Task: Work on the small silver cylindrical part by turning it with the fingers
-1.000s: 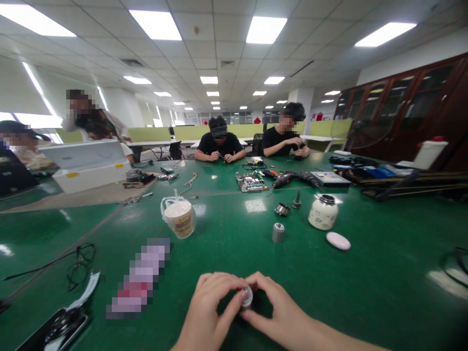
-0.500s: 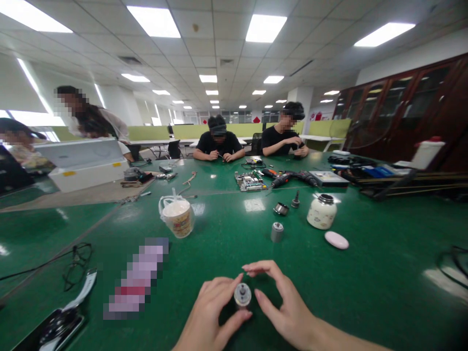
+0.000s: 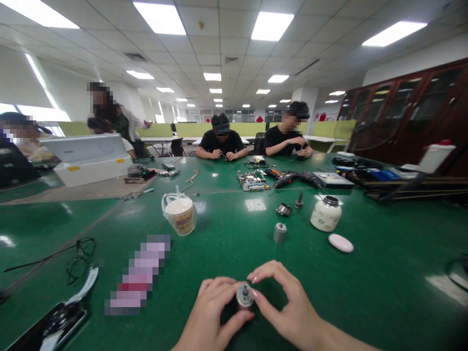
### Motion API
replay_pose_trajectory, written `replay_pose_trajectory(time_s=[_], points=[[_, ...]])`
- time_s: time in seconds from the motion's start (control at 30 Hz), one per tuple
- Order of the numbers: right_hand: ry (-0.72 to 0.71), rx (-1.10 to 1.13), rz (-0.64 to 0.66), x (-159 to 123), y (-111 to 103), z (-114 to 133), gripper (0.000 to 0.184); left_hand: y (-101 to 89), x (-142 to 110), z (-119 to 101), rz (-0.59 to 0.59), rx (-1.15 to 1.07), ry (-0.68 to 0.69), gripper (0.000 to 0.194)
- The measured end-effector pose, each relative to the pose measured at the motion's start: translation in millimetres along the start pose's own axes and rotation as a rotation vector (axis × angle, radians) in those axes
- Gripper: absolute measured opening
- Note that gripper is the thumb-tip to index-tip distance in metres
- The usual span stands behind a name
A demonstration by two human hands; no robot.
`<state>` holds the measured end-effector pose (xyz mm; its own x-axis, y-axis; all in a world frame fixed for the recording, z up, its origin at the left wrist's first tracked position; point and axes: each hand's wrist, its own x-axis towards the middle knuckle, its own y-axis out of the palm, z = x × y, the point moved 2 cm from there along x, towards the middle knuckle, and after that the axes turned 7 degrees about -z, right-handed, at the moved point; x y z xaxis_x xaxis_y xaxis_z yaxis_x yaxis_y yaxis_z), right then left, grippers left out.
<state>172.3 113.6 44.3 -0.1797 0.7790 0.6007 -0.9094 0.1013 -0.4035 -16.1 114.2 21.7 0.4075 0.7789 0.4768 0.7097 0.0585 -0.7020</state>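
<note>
Toward the desk's (image 3: 351, 292) near edge, steady the cylinder (image 3: 244, 295), clamped in the left hand (image 3: 212, 307); guide lightly with the right hand (image 3: 290, 297), parted beside it.

Left grip (image 3: 214, 309) curls inward, close opposite the right grip (image 3: 288, 300), which arches leftward.

On the tabletop (image 3: 219, 248), the near cylinder (image 3: 244, 295) is between the hands (image 3: 210, 308). The far cylinder (image 3: 280, 234) stands beyond it, slightly right. Farther right is the jar (image 3: 326, 214), the lid (image 3: 341, 243) on its near side. The cup (image 3: 182, 216) stands left, glasses (image 3: 79, 261) farther left and nearer; the circuit board (image 3: 253, 181) lies far back, left of the drill (image 3: 285, 180).
</note>
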Motion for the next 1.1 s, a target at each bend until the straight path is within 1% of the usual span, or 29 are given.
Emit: replay_pose_trajectory(time_s=[0.07,0.17,0.27,0.33,0.4,0.47,0.57,0.63,0.7,0.77,0.87,0.97,1.03,1.1], points=[[0.01,0.019,0.029,0.7,2.1,0.7,0.017,0.2,-0.8,-0.2,0.003,-0.002,-0.006,0.031],[0.027,0.023,0.049,1.2,7.5,1.3,0.013,1.1,-2.1,0.4,0.015,-0.007,-0.02,0.032],[0.066,0.043,0.006,4.4,8.9,-0.2,0.008,1.3,-2.5,0.5,0.027,-0.006,-0.033,0.033],[0.09,0.074,-0.029,10.1,5.2,-4.5,0.005,1.0,-2.3,0.4,0.037,-0.001,-0.039,0.033],[0.12,0.08,-0.069,18.4,-1.6,-14.1,0.005,0.9,-2.3,0.4,0.041,0.006,-0.044,0.032],[0.175,0.046,-0.095,26.6,-9.0,-29.2,0.008,0.9,-2.4,0.9,0.026,0.012,-0.045,0.032],[0.245,-0.001,-0.05,32.4,-14.7,-54.4,0.01,1.5,-2.4,1.7,-0.004,0.009,-0.037,0.034],[0.25,-0.027,-0.017,31.2,-15.3,-66.5,0.01,1.7,-2.1,1.8,-0.016,0.003,-0.031,0.034],[0.241,-0.056,0.002,28.1,-14.8,-72.7,0.009,1.6,-1.8,1.6,-0.019,-0.003,-0.033,0.034],[0.222,-0.089,0.008,25.5,-14.6,-74.2,0.008,1.3,-1.8,1.0,-0.013,-0.004,-0.035,0.034],[0.199,-0.124,0.017,24.8,-14.9,-73.3,0.014,0.7,-2.3,0.1,-0.016,-0.005,-0.032,0.034],[0.197,-0.139,0.027,27.0,-14.8,-69.7,0.008,0.5,-2.9,0.0,-0.026,-0.01,-0.026,0.034],[0.198,-0.136,0.015,28.4,-14.4,-62.3,0.007,0.5,-3.0,0.4,-0.024,-0.012,-0.025,0.034],[0.191,-0.105,0.004,28.5,-13.4,-49.2,0.009,0.5,-2.6,0.8,-0.017,-0.01,-0.028,0.034]])
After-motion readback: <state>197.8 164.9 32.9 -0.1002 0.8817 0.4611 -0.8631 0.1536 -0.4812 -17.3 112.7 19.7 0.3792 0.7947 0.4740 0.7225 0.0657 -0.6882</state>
